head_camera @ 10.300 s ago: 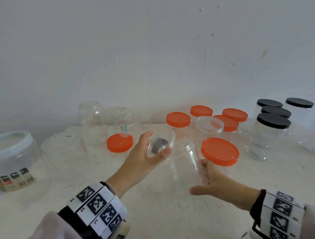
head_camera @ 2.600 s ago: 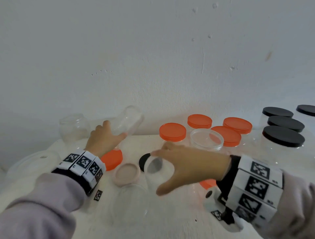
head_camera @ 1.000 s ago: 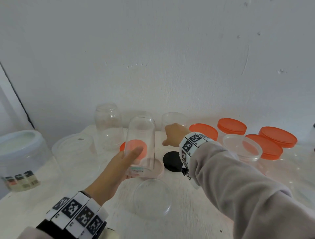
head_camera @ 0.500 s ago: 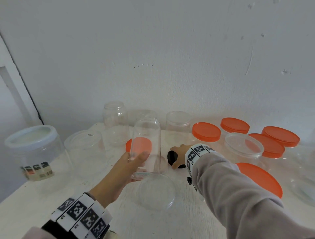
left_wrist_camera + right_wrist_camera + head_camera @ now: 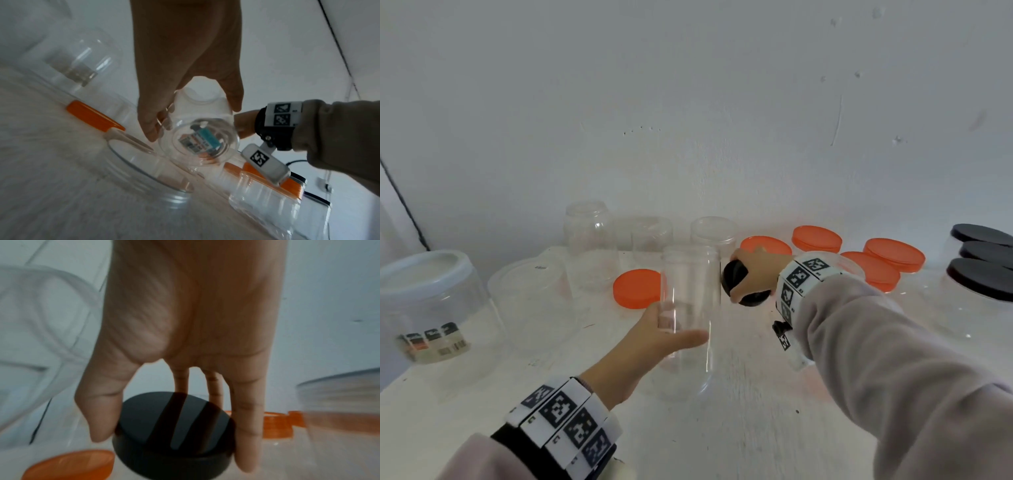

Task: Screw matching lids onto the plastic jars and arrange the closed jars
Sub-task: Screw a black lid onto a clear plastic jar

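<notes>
Left wrist: jar (image 5: 198,142) base sticker, unreadable

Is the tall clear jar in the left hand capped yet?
No. The tall clear jar is open-mouthed in the left hand; the right hand holds the black lid beside it.

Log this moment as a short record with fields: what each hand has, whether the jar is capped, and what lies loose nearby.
left hand: holds the tall clear jar upright
right hand: grips the small black lid
jar state: mouth open, no lid on it yet
lid position: beside the jar's top, to its right, not over the mouth
loose nearby: orange lid flat on the table, left of the jar
</notes>
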